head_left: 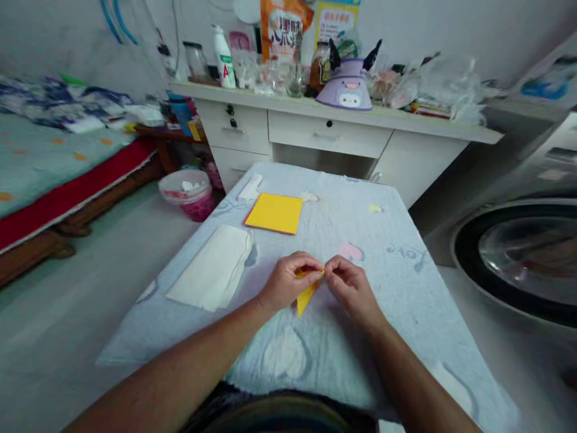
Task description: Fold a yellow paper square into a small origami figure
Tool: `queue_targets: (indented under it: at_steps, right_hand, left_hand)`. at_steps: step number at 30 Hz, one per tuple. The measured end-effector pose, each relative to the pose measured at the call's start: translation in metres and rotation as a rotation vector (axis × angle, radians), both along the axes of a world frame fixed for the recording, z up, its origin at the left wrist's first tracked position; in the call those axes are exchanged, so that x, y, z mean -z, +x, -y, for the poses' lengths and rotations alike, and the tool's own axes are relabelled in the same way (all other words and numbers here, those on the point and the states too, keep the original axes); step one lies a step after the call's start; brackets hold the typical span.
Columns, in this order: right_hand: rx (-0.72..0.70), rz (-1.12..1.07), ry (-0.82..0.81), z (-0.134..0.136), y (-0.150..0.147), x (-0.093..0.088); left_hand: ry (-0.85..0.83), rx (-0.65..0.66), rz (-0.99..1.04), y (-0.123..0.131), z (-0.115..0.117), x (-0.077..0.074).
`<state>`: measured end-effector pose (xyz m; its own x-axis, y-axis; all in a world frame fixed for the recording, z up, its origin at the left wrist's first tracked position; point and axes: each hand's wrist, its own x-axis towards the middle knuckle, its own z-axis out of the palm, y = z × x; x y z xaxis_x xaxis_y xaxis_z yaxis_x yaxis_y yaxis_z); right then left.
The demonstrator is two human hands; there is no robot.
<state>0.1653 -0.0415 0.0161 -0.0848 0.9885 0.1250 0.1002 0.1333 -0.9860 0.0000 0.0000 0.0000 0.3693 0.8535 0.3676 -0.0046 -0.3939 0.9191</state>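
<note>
A folded piece of yellow paper is held just above the cloth-covered table, its pointed end hanging down toward me. My left hand is closed on it, thumb and fingers pinching its upper part. From the other side, my right hand pinches the small tip at the paper's right end. The fingers of both hands nearly meet there and hide part of the folds. Beyond my left hand lies a square stack of coloured paper, yellow on top with a reddish edge below.
On the table's left lie a folded whitish sheet and a small white box-like object. A pale blue patterned cloth covers the table. Behind stands a white cabinet with cluttered top; a washing machine is at right, a bin at left.
</note>
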Motion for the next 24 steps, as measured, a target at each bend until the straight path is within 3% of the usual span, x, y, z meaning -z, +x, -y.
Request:
queue_targets:
  at_steps: [14, 24]
  right_hand:
    - [-0.018, 0.037, 0.071, -0.0078, 0.0034, 0.0099]
    - [-0.025, 0.075, 0.122, -0.0081, 0.003, 0.004]
  left_hand:
    - [0.008, -0.009, -0.008, -0.0021, 0.0009, -0.0029]
    - [-0.048, 0.028, 0.015, -0.0031, 0.001, -0.0021]
